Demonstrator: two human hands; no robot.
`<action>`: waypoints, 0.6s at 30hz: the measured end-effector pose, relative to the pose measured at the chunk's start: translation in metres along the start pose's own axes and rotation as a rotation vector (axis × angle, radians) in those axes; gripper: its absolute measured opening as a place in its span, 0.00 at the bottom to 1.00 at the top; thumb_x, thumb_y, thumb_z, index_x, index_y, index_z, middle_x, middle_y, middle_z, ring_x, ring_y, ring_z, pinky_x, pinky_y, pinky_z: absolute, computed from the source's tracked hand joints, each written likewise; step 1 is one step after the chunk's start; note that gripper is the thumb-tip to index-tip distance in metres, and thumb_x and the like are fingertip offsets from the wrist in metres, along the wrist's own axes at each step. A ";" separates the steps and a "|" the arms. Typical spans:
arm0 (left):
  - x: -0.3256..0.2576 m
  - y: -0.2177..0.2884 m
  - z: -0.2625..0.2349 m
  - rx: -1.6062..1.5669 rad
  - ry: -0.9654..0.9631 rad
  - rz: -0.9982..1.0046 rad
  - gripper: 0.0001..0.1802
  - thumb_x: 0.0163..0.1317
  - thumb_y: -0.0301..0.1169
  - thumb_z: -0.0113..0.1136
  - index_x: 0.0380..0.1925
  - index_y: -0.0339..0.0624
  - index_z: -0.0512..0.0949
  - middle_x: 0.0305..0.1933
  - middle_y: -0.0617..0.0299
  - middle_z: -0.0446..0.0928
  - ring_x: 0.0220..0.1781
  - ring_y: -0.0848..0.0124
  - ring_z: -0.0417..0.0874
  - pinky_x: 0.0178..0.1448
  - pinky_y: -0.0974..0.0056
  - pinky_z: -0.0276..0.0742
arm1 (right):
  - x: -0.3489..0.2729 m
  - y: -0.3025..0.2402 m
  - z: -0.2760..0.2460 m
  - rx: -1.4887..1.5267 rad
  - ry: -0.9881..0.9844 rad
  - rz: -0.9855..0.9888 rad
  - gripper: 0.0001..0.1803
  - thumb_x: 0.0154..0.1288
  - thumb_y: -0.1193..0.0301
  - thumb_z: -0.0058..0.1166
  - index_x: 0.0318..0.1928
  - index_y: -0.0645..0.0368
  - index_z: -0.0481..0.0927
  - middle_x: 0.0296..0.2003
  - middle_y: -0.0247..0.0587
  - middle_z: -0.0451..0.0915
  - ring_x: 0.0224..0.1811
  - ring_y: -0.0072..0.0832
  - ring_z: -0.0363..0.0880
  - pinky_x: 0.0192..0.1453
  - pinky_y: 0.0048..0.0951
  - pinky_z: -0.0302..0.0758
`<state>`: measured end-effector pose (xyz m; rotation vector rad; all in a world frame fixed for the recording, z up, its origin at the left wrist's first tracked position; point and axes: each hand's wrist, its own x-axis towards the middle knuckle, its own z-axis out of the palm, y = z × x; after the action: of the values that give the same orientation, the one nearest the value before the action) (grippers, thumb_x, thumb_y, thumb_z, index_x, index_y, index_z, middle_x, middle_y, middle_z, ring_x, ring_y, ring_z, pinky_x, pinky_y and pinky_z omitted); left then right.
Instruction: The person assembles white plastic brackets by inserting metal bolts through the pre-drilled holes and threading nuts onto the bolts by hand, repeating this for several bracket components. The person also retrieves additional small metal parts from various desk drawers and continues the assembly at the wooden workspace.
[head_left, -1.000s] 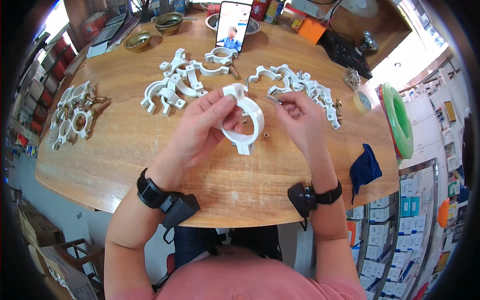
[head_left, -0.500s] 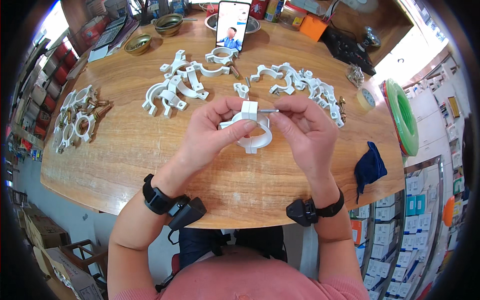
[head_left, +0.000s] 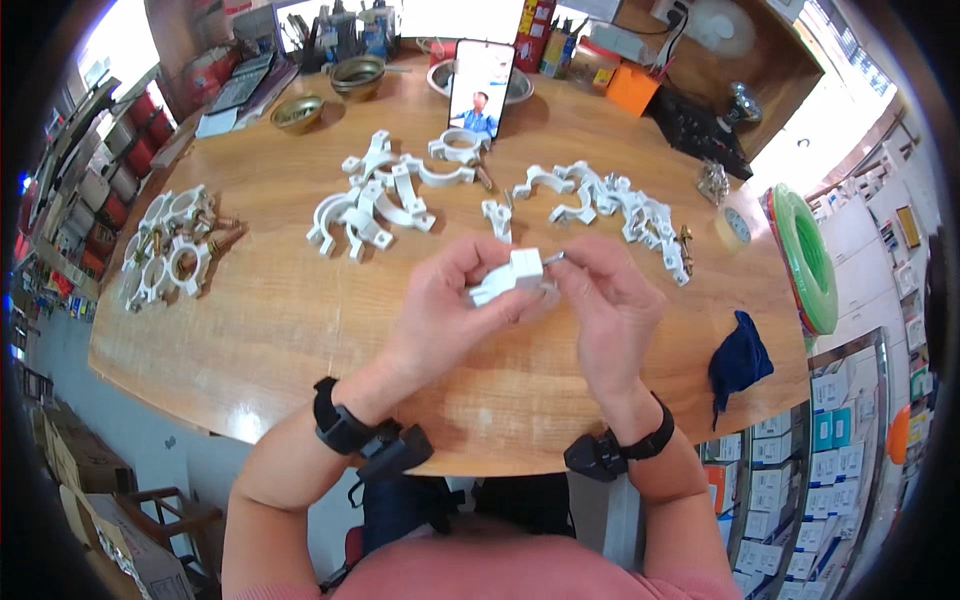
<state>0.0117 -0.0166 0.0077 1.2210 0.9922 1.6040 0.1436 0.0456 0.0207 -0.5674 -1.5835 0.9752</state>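
A white plastic pipe clamp (head_left: 526, 268) is in my left hand (head_left: 445, 305), its squared lug facing up and its ring partly hidden by my thumb and fingers. My right hand (head_left: 618, 300) pinches a thin silvery screw (head_left: 554, 258) close to the lug's right side. Whether the screw's tip sits in the lug's hole cannot be made out. Just beyond my hands, a small white clamp piece (head_left: 497, 218) rests on the wooden table (head_left: 300, 370).
Loose white clamp halves (head_left: 370, 215) lie at centre-left, with more clamp halves (head_left: 640, 215) at right. Assembled clamps with brass-coloured bolts (head_left: 170, 250) sit far left. A phone (head_left: 480, 90) stands at the back. A dark blue pouch (head_left: 740, 358) and green coils (head_left: 803, 260) are on the right.
The clamp has tilted in my left hand, so its ring shows less. My right hand still pinches the screw beside it. The whole view has shifted slightly.
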 end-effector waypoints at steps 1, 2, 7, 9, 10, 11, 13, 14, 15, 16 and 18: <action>0.002 0.001 0.001 0.102 0.024 0.041 0.13 0.50 0.23 0.59 0.37 0.34 0.70 0.32 0.65 0.74 0.31 0.82 0.73 0.34 0.77 0.70 | -0.003 -0.002 -0.001 -0.013 0.014 -0.034 0.09 0.44 0.82 0.57 0.31 0.64 0.79 0.30 0.40 0.76 0.31 0.26 0.73 0.35 0.21 0.68; -0.002 0.002 0.004 0.098 0.030 0.024 0.13 0.50 0.23 0.59 0.37 0.34 0.70 0.32 0.65 0.74 0.31 0.82 0.73 0.34 0.77 0.70 | -0.007 -0.004 -0.003 -0.014 0.011 -0.015 0.09 0.44 0.82 0.57 0.31 0.64 0.79 0.30 0.40 0.76 0.31 0.26 0.73 0.35 0.21 0.68; 0.006 -0.002 0.003 0.184 0.110 0.162 0.14 0.50 0.24 0.59 0.37 0.34 0.70 0.31 0.65 0.75 0.32 0.81 0.74 0.35 0.76 0.71 | 0.000 -0.006 0.001 -0.234 -0.121 -0.365 0.14 0.42 0.83 0.57 0.35 0.66 0.76 0.28 0.44 0.75 0.30 0.31 0.73 0.36 0.24 0.68; 0.005 -0.005 0.000 0.319 0.056 0.108 0.13 0.51 0.24 0.58 0.38 0.34 0.71 0.36 0.64 0.75 0.37 0.79 0.74 0.40 0.73 0.71 | 0.000 0.002 0.002 -0.248 -0.096 -0.359 0.16 0.42 0.82 0.58 0.36 0.66 0.75 0.29 0.43 0.75 0.31 0.29 0.73 0.37 0.24 0.69; 0.005 -0.004 0.002 0.319 0.052 0.108 0.13 0.51 0.24 0.58 0.38 0.34 0.71 0.36 0.64 0.75 0.37 0.79 0.74 0.40 0.73 0.71 | -0.001 0.004 0.001 -0.264 -0.072 -0.345 0.17 0.42 0.82 0.59 0.37 0.67 0.74 0.29 0.43 0.75 0.32 0.28 0.73 0.37 0.24 0.69; 0.005 -0.001 0.006 0.064 0.002 0.052 0.12 0.52 0.24 0.57 0.38 0.34 0.71 0.38 0.63 0.74 0.38 0.79 0.73 0.42 0.73 0.70 | 0.000 0.002 0.001 -0.266 -0.068 -0.345 0.17 0.42 0.82 0.59 0.37 0.67 0.74 0.29 0.43 0.75 0.32 0.28 0.73 0.37 0.24 0.69; 0.008 0.008 0.000 -0.176 -0.089 -0.056 0.12 0.55 0.26 0.54 0.40 0.33 0.71 0.43 0.61 0.72 0.42 0.77 0.72 0.47 0.71 0.69 | 0.006 -0.001 -0.001 -0.045 0.016 -0.035 0.15 0.44 0.82 0.58 0.37 0.66 0.74 0.30 0.40 0.76 0.34 0.24 0.74 0.40 0.22 0.70; 0.007 0.005 -0.002 -0.174 -0.092 -0.051 0.12 0.55 0.26 0.54 0.40 0.33 0.71 0.43 0.61 0.72 0.42 0.77 0.72 0.47 0.71 0.69 | 0.004 -0.003 -0.002 -0.044 0.017 -0.041 0.15 0.44 0.82 0.58 0.37 0.66 0.74 0.30 0.40 0.76 0.34 0.24 0.74 0.40 0.22 0.70; 0.007 0.001 -0.005 -0.097 -0.056 -0.015 0.13 0.56 0.27 0.53 0.40 0.32 0.70 0.43 0.60 0.72 0.43 0.76 0.72 0.48 0.71 0.69 | 0.001 -0.006 -0.003 0.099 -0.002 0.064 0.15 0.45 0.82 0.57 0.37 0.66 0.74 0.31 0.39 0.76 0.34 0.22 0.73 0.41 0.21 0.70; 0.006 0.000 -0.006 -0.020 -0.019 0.019 0.14 0.57 0.29 0.53 0.41 0.32 0.70 0.43 0.59 0.72 0.43 0.76 0.72 0.48 0.71 0.69 | 0.000 -0.007 -0.002 0.242 -0.024 0.171 0.14 0.47 0.82 0.56 0.38 0.66 0.73 0.32 0.39 0.76 0.35 0.20 0.73 0.41 0.20 0.70; 0.006 0.001 -0.003 -0.142 -0.026 -0.033 0.14 0.58 0.30 0.52 0.40 0.32 0.72 0.42 0.60 0.73 0.43 0.76 0.73 0.48 0.71 0.68 | 0.001 -0.006 0.000 0.219 -0.068 0.149 0.13 0.48 0.82 0.56 0.37 0.67 0.73 0.32 0.39 0.75 0.35 0.19 0.73 0.40 0.20 0.71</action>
<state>0.0073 -0.0117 0.0098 1.1206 0.8620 1.6010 0.1444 0.0434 0.0267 -0.5090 -1.4851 1.2745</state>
